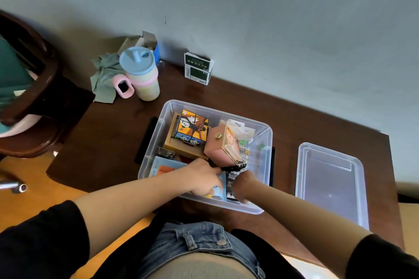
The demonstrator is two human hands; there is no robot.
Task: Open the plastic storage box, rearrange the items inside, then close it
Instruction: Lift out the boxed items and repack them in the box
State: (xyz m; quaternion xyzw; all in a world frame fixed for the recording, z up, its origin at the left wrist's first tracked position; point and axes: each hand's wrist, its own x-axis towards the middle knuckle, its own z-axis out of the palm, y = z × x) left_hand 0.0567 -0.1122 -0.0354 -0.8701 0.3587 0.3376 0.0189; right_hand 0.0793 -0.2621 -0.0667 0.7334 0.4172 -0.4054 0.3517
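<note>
Both hands point(204, 176) point(243, 184) work inside the open storage box point(156, 133), each grip's state unclear; the tilted pink box point(217, 145) may topple if nudged.

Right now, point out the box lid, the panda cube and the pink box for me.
box lid point(330, 186): head view, on its flat clear middle panel.
panda cube point(192, 128): head view, on its orange top face.
pink box point(215, 146): head view, on its plain pink side.

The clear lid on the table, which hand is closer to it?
Right. The right hand is inside the box, on the side facing the lid; the left hand is farther away.
</note>
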